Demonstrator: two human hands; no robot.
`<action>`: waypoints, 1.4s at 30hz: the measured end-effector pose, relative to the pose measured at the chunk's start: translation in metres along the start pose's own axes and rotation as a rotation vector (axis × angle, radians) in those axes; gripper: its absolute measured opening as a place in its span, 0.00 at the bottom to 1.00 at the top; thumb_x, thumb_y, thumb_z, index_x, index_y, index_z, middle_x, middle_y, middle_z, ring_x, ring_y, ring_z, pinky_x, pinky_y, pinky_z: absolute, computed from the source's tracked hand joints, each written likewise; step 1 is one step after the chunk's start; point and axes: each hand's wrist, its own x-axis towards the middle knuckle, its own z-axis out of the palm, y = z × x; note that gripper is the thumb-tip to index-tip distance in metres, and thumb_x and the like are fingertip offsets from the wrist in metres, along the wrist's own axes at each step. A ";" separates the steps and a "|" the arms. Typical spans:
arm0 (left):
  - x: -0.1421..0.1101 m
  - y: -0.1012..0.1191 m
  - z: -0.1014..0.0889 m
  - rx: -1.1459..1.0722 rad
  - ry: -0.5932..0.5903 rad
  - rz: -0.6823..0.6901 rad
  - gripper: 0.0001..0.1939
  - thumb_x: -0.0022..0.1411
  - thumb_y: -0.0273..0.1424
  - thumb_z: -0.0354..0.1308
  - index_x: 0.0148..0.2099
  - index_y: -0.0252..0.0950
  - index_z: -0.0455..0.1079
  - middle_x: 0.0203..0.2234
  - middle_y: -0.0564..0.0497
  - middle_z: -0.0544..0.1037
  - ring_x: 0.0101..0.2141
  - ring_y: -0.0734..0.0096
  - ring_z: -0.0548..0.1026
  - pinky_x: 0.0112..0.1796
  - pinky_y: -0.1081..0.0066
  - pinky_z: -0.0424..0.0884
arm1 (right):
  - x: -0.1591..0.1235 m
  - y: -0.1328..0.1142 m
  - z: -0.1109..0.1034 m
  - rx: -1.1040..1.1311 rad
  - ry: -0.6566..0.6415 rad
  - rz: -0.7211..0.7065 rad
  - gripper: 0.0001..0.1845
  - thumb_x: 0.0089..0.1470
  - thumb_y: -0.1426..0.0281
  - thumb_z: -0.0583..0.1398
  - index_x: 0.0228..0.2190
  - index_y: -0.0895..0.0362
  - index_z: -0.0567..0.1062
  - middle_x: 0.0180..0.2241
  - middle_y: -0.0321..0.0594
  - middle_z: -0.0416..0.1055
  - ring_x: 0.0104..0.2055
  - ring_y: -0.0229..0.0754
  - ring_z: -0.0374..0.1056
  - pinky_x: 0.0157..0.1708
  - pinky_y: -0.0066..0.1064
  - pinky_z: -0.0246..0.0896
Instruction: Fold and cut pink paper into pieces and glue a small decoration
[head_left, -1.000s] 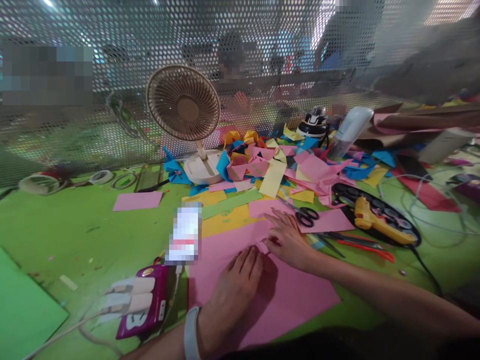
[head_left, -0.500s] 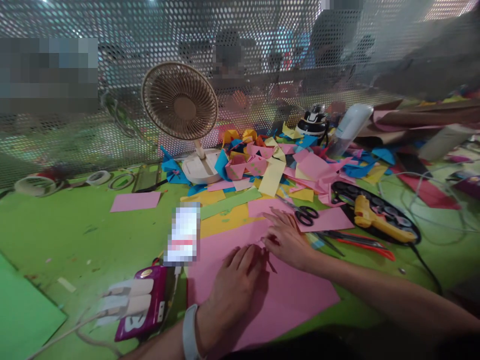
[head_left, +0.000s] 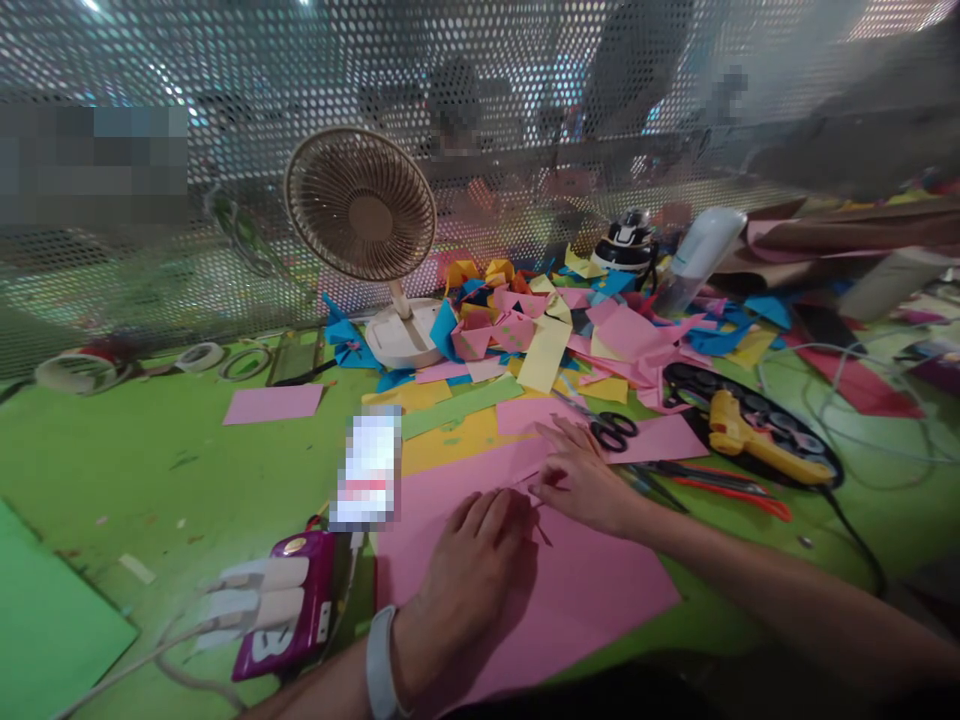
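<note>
A large sheet of pink paper (head_left: pixel 592 590) lies on the green table in front of me. On it rests my left hand (head_left: pixel 480 555), fingers curled together and tips hidden, a pale band (head_left: pixel 381 660) round its wrist. My right hand (head_left: pixel 581 485) is close beside it on the right, thumb and index finger pinched while the other fingers reach forward. Something thin and small shows between the two hands, too fine to make out. Just beyond the right hand, black-handled scissors (head_left: pixel 613 430) lie on smaller pink paper.
A phone (head_left: pixel 367 470) and a purple power strip (head_left: pixel 289 605) with plugs lie left. Behind stand a fan (head_left: pixel 364 205) and a heap of coloured paper scraps (head_left: pixel 630 335). At right are a yellow glue gun (head_left: pixel 765 445) on a black tray and a red-orange cutter (head_left: pixel 727 485).
My right hand has shifted slightly to the right and its fingers have drawn a little away from the left hand. The left hand and the pink sheet stay nearly in place.
</note>
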 end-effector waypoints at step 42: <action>-0.004 -0.005 -0.006 0.048 -0.044 0.074 0.25 0.63 0.34 0.50 0.60 0.31 0.58 0.54 0.39 0.67 0.52 0.52 0.65 0.52 0.52 0.62 | 0.001 -0.002 0.015 -0.033 0.108 -0.020 0.08 0.48 0.71 0.58 0.20 0.56 0.69 0.58 0.39 0.60 0.63 0.53 0.44 0.59 0.49 0.38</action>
